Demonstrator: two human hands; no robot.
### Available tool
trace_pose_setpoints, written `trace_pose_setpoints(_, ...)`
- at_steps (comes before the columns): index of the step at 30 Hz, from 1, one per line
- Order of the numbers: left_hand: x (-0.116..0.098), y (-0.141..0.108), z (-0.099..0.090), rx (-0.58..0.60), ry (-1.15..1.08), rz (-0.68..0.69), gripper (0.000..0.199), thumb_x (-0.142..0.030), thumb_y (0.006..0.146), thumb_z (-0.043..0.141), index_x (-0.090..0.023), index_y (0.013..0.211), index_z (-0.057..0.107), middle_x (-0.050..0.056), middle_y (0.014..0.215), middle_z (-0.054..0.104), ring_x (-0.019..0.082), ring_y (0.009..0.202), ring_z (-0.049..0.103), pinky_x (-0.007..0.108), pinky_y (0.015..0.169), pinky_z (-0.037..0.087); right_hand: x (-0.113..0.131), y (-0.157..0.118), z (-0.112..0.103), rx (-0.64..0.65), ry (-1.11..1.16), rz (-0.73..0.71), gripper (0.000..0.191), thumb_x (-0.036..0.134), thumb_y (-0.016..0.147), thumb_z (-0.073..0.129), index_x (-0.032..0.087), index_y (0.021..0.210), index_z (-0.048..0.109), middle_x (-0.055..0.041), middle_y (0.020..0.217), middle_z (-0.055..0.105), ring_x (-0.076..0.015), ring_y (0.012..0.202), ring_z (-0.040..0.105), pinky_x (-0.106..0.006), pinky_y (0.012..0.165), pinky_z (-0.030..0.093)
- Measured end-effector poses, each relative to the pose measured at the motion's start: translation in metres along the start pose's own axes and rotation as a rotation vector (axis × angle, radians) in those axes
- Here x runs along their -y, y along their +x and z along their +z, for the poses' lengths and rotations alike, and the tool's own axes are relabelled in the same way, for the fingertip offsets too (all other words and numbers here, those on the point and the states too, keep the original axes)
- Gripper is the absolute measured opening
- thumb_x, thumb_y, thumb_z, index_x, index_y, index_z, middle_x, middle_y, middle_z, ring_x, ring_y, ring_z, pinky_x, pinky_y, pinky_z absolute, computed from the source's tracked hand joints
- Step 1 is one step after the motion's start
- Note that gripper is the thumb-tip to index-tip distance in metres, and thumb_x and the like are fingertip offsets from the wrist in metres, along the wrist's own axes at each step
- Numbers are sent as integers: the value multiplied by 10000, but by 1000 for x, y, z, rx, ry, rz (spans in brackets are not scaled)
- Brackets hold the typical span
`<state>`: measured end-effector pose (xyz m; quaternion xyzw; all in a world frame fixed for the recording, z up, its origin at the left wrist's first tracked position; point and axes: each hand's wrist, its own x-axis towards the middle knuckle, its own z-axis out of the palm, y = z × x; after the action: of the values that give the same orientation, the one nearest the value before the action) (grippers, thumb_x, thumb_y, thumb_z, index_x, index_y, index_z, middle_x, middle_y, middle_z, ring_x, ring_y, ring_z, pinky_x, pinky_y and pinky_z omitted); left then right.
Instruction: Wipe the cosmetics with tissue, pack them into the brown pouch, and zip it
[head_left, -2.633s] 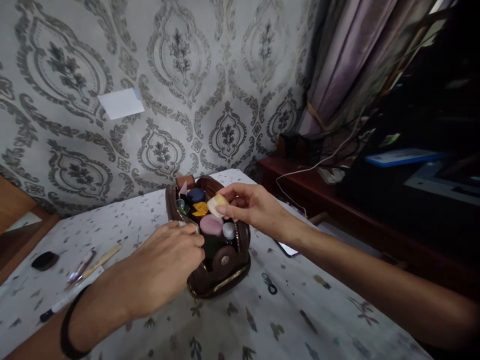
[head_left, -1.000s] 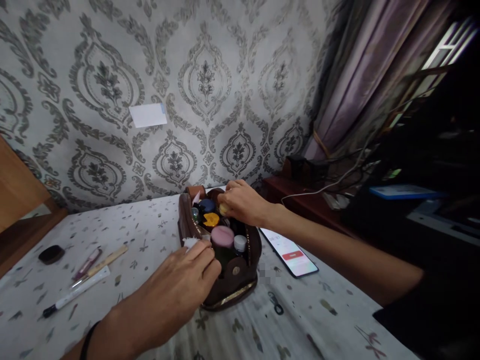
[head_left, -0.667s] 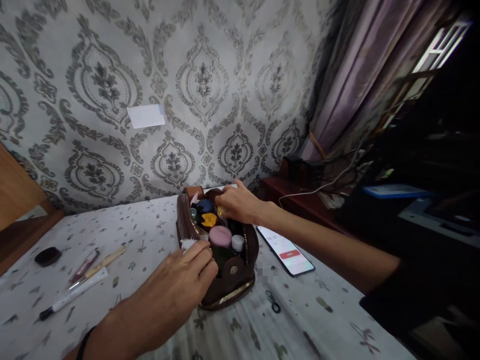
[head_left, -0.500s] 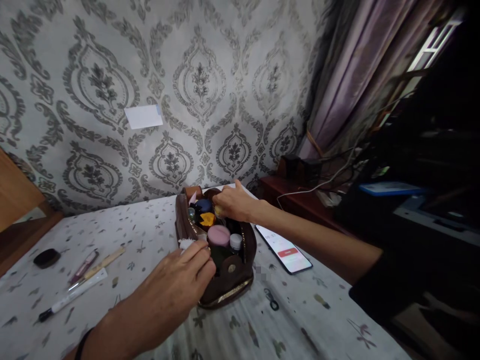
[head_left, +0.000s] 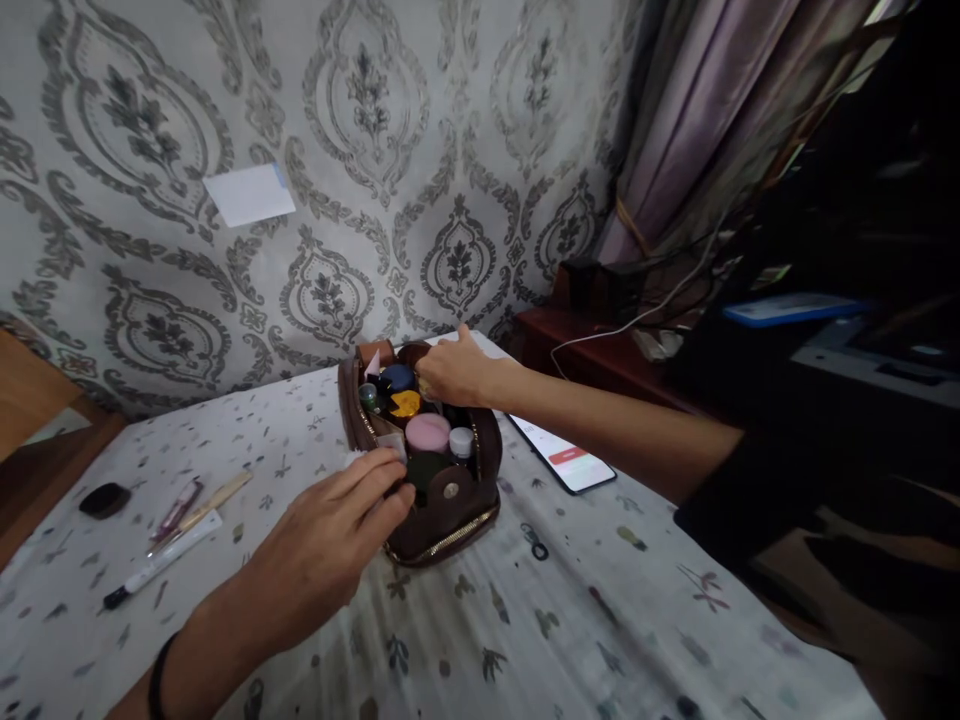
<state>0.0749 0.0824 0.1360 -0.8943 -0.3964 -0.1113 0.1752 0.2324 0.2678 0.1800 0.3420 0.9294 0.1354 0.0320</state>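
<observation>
A brown makeup bag [head_left: 442, 550] lies unzipped on the patterned white cloth, packed with small cosmetics. My left hand [head_left: 330, 530] grips its near left rim, fingers reaching over the edge, with a bit of white stuff beside them. At the far right end of the bag, my right hand [head_left: 454, 370] is closed with its fingertips dipped inside; what they pinch is hidden. Between the hands sit a pink round case [head_left: 427, 433], a small jar with a white lid [head_left: 461, 442], a yellow item [head_left: 406, 403] and a dark blue round item [head_left: 397, 376].
A phone [head_left: 574, 465] with a lit screen lies right of the bag, under my right forearm. On the left are a white pen-like tube [head_left: 169, 550], a beige stick [head_left: 221, 500], a pinkish tube [head_left: 180, 503] and a dark round item [head_left: 105, 499]. The papered wall [head_left: 360, 270] stands behind.
The view has shifted, so the bag and table items sit slightly higher in the picture. Both hands keep their places at the bag; my left fingers now cover less of the white stuff's surroundings.
</observation>
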Motion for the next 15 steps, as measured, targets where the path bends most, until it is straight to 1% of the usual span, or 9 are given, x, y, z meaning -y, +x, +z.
trace_pose_setpoints(4,1,-2,1,-31,-29,-3,590,109,731,343,-102,1237,560,155,1277,621,289,1333,480,445,1019,553,-1,-2,-2,27,1,-8,257,198,924,539,84,1103,683,-214,1135,709,-355,1097,647,-555,987,309)
trace_pose_setpoints(6,1,-2,2,-53,-63,-14,567,99,759,343,-118,1232,568,146,1268,631,276,1318,497,442,1032,547,-3,-6,-2,-3,30,-20,247,210,930,538,91,1091,684,-198,1114,716,-347,1096,641,-540,990,308)
trace_pose_setpoints(9,0,1,0,-67,-109,-46,516,71,812,339,-137,1213,589,137,1259,641,264,1311,509,433,1057,532,-3,-17,-4,-131,78,-57,230,189,949,501,103,1043,693,-175,1101,721,-334,1116,610,-529,1016,285)
trace_pose_setpoints(12,-5,7,-5,-82,-132,-52,436,48,872,331,-114,1171,603,150,1251,649,264,1332,504,435,1079,513,2,-34,-6,-243,151,-84,250,154,962,457,127,970,705,-148,1077,731,-316,1123,590,-515,1034,281)
trace_pose_setpoints(13,-7,8,-6,-98,-143,-51,398,32,899,333,-105,1159,602,158,1252,649,265,1337,504,434,1079,512,4,-40,-5,-282,173,-100,250,154,960,459,137,945,708,-142,1064,734,-318,1134,582,-514,1035,289)
trace_pose_setpoints(15,-11,5,-6,-146,-166,-57,344,-17,947,339,-106,1171,585,177,1271,640,264,1349,498,434,1068,516,11,-50,1,-406,220,-160,236,182,954,477,153,940,711,-135,1063,738,-317,1153,573,-516,1044,311)
